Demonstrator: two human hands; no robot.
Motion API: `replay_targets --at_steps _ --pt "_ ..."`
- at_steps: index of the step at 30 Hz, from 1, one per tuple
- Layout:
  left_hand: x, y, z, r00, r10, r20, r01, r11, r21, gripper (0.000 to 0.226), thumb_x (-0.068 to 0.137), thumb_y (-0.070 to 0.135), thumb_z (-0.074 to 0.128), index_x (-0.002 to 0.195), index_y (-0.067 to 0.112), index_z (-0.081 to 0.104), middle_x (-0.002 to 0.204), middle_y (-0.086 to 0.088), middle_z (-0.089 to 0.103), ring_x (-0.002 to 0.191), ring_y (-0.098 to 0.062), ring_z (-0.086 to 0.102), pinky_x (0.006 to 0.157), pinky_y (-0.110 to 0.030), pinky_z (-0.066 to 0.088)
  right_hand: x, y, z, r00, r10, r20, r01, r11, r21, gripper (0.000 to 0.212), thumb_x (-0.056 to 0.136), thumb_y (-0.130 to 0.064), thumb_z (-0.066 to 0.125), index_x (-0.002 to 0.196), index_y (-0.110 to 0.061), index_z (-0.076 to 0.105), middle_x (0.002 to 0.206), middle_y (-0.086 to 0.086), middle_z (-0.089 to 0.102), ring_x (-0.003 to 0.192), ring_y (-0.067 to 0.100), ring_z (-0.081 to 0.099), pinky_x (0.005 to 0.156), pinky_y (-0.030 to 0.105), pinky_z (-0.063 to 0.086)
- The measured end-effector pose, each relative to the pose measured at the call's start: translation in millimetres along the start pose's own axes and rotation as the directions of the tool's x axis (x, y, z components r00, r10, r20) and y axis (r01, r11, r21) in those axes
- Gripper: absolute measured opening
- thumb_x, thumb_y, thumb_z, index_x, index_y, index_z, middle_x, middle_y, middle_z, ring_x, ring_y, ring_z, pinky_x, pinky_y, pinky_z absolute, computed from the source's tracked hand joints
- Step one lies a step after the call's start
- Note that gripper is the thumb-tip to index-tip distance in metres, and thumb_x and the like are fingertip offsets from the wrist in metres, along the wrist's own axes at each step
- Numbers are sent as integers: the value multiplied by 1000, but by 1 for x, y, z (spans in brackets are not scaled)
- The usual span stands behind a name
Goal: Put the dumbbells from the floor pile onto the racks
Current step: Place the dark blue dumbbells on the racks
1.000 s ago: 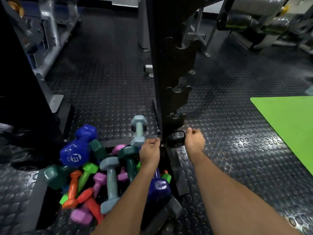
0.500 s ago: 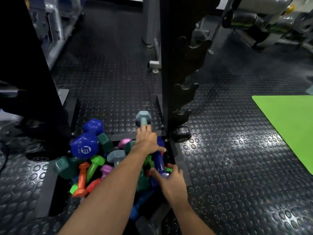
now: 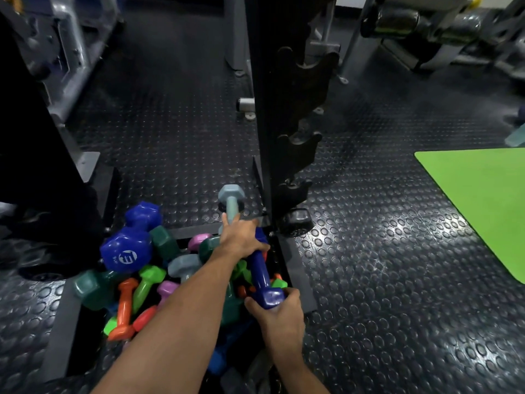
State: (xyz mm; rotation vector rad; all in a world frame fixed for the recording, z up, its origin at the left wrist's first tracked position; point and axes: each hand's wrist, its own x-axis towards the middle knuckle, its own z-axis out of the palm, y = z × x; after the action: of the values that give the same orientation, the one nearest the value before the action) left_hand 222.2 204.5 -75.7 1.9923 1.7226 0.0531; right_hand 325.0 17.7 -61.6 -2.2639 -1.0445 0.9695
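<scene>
Head view: both hands, left (image 3: 241, 237) and right (image 3: 279, 314), grip glossy navy dumbbell (image 3: 260, 268)

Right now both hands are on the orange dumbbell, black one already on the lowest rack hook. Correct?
Not quite. In the head view both hands, left hand and right hand, hold the dark blue dumbbell, not the orange one. The black dumbbell does sit at the lowest hook.

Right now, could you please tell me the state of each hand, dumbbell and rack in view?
Left hand: gripping dark blue dumbbell's far end.
Right hand: gripping its near head.
Dark blue vinyl dumbbell: held over the pile.
Grey-blue dumbbell: tilted on the frame.
Black rack post: upright, upper cradles empty.
Black dumbbell: in lowest cradle.
</scene>
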Motion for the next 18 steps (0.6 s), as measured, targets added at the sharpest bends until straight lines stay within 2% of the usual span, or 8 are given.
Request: replay_targets --at_steps 3,5,7,8,10,15,18 --pt "2 -3 3 998 -55 -26 52 993 -102 53 62 75 72 95 35 64 106 4 63 133 -28 47 126 -52 4 8 5 -18 999 -43 3 43 999 5 76 51 -70 83 105 -33 46 103 -9 63 92 19 65 83 36 50" --pt "-1 0 0 992 -102 -75 83 969 -231 55 54 76 71 87 33 62 93 9 63 121 -28 54 120 -46 24 15 4 -32 997 -83 2 83 997 6 74 49 -70 83 102 -35 46 100 -13 63 91 17 65 79 34 47" --pt "-10 8 -10 978 -157 -136 93 915 -392 51 56 66 79 82 28 58 80 7 62 100 -25 59 98 -42 49 19 0 -43 992 -126 5 125 992 9 74 49 -69 85 103 -36 46 101 -15 62 91 15 63 77 32 45" --pt "-15 14 -15 969 -183 -164 88 882 -462 49 58 57 85 83 25 57 77 5 62 90 -23 61 85 -41 54 19 -2 -46 990 -144 4 144 989 11 75 49 -68 86 104 -36 46 102 -15 62 91 15 63 78 32 45" --pt "-24 22 -24 953 -190 -236 48 864 -501 47 60 49 88 84 25 56 78 5 64 80 -20 62 73 -38 54 17 -4 -51 983 -182 -5 182 983 17 79 48 -70 85 108 -37 45 106 -15 60 91 14 63 81 34 49" --pt "-40 29 -38 895 -184 -405 -40 874 -485 45 62 50 88 87 26 59 82 8 65 78 -18 61 71 -34 50 10 -4 -68 956 -293 -24 294 955 43 85 49 -69 86 118 -42 45 109 -15 62 91 3 64 83 33 55" --pt "-46 33 -46 851 -313 -423 8 812 -584 44 63 47 89 84 23 58 78 7 66 73 -16 61 68 -34 46 15 -11 -83 947 -310 -86 322 924 207 87 49 -55 95 124 -43 52 112 -13 66 96 5 67 91 35 56"
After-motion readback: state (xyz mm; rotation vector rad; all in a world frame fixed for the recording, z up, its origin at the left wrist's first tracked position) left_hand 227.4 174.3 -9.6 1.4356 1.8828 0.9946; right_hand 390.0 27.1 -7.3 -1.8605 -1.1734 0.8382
